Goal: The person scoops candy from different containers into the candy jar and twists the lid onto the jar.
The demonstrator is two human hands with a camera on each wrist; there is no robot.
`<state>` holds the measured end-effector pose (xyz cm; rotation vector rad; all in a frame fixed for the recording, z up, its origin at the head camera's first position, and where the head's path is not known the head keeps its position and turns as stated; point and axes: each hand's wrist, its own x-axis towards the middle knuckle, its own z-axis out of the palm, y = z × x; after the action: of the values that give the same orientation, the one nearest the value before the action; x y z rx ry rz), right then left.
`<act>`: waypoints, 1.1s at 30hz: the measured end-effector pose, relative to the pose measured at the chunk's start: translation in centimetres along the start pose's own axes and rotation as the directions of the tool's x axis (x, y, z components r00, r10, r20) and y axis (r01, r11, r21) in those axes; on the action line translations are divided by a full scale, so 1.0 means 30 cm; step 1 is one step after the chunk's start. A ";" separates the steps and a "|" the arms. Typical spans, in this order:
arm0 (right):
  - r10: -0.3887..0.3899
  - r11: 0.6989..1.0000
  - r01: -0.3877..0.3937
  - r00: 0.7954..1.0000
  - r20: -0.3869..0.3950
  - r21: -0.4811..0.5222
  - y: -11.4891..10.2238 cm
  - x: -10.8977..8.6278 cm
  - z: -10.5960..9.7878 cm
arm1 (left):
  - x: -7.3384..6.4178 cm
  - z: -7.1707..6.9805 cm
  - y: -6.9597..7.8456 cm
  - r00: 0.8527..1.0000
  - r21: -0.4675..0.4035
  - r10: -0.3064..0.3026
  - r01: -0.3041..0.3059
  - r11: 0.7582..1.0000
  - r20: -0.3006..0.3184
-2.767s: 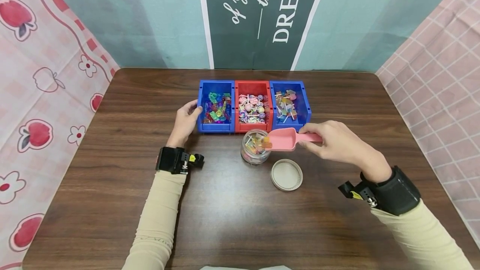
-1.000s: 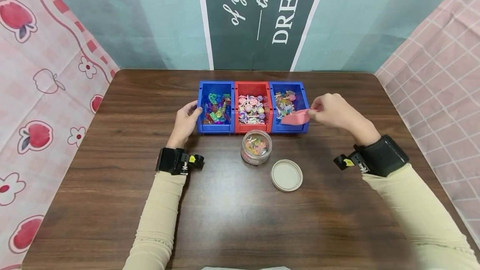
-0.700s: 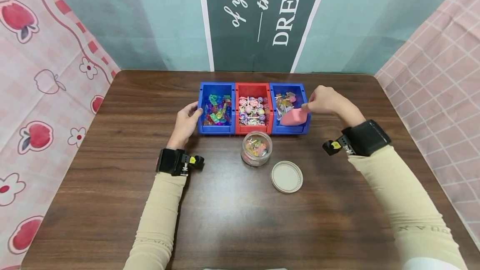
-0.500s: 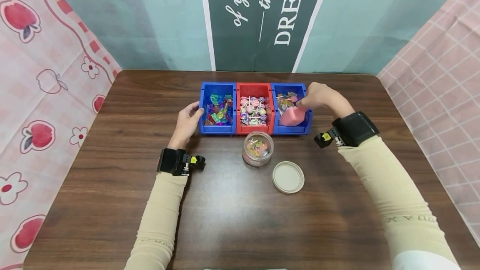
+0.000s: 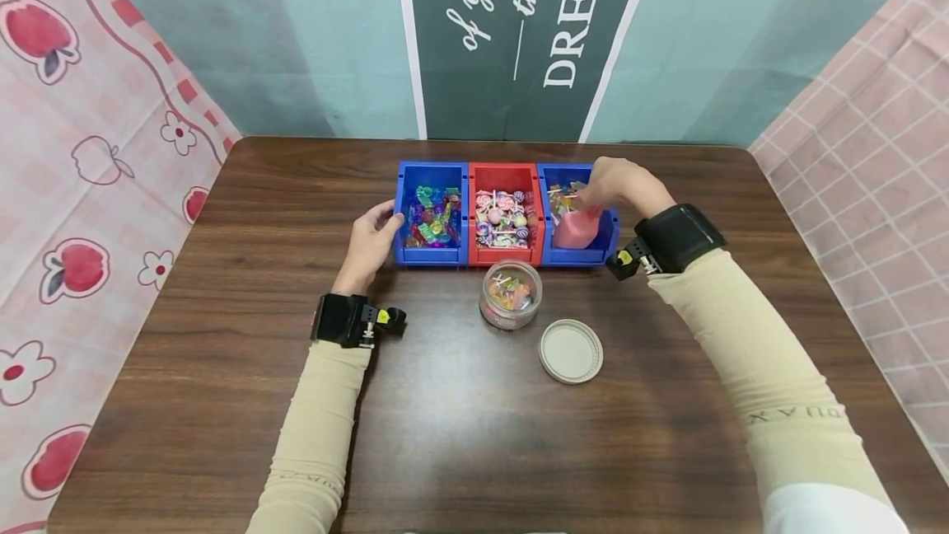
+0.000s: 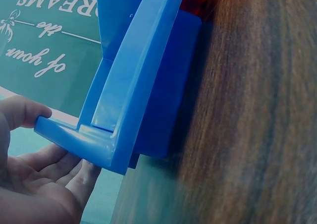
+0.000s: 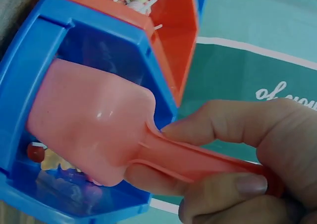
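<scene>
My right hand grips the handle of a pink scoop, whose blade is down inside the right blue bin. Gummy-like candies and small lollipops lie in that bin, partly hidden by the blade and hand. With thumb and fingers, my left hand holds the side wall of the left blue bin, which contains colourful clear candies. Between the blue bins is a red bin of swirl lollipops. In front stands an uncovered glass jar with mixed candies inside.
A round pale lid lies on the brown wooden table, just right of and nearer than the jar. A teal cloth backdrop rises behind the table, with pink patterned cloths at both sides.
My right hand has carried the scoop from over the jar, where candies lay on its blade, into the right blue bin and turned it steeply downward. My left hand has stayed on the left bin.
</scene>
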<state>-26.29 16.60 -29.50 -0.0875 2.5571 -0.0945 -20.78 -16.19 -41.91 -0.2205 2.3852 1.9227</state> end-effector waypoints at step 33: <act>-0.005 1.000 0.002 0.994 -0.110 -0.026 -0.031 -0.028 0.042 | 0.006 -0.003 0.002 1.000 -0.005 0.018 -0.018 1.000 -0.002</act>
<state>-24.86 15.67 -30.00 -0.0998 2.6689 -0.0689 -20.96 -16.26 -41.86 -0.2029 2.3921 1.9372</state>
